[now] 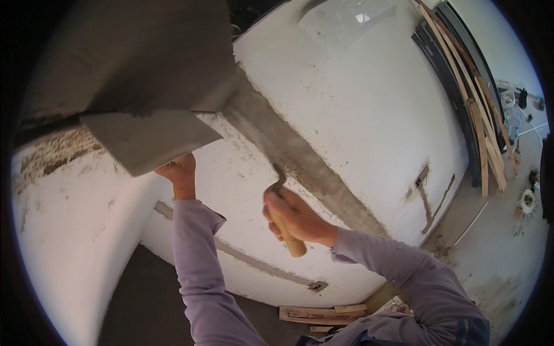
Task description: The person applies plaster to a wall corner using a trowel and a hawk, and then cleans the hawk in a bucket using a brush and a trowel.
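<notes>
My left hand (179, 170) is closed at the near edge of a flat grey mortar board (154, 140), holding it up just below a dark grey plastered surface (161, 52); the board partly hides the fingers. A trowel's wooden handle (295, 245) sits in the grip of my right hand (297, 216). Its curved metal neck (280, 173) points up toward a grey mortar band (300, 155) that runs slantwise across the white wall (358, 115). The trowel's blade cannot be made out. Slight blur softens the right hand.
Long wooden strips (482, 127) and dark panels (456, 86) lean at the right. Clear plastic sheeting (346, 20) is at the top. A small wall box (317, 285) ends a grey filled groove (259, 264). Boards (320, 314) lie low beside me.
</notes>
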Tool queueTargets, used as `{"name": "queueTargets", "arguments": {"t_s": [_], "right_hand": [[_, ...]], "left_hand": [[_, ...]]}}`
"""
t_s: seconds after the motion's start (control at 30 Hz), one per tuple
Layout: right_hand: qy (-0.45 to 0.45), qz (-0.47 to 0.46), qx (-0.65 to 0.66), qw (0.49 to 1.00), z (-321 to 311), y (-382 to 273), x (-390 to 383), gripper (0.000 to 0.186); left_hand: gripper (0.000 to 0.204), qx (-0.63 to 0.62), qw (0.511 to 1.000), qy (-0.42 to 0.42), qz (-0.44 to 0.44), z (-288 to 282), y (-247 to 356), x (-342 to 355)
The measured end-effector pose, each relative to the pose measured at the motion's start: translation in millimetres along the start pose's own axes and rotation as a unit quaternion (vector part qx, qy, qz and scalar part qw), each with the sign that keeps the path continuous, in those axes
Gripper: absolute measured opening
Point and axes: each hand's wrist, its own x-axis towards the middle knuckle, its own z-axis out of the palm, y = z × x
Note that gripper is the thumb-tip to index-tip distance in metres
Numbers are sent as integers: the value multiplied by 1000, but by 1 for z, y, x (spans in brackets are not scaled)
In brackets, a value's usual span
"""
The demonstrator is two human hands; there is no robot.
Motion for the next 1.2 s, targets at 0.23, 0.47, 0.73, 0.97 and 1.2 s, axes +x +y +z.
{"name": "queueTargets", "arguments": {"t_s": [0.23,0.47,0.73,0.97,1.2], "right_hand": [[2,-127,-84,988,37,39,34,37],[44,-114,-269,955,30,40,12,34],[48,44,-400,914,-34,8,-50,39],[37,-129,-602,787,-102,-46,-28,32],[9,-58,-546,836,-98,-23,9,24]], "left_hand": [[11,69,998,7,12,14,14,7],[10,51,996,65,28,24,27,12],[7,64,995,77,4,28,31,12],[28,82,996,42,-1,16,18,9],[22,16,998,56,-30,12,17,7]]}}
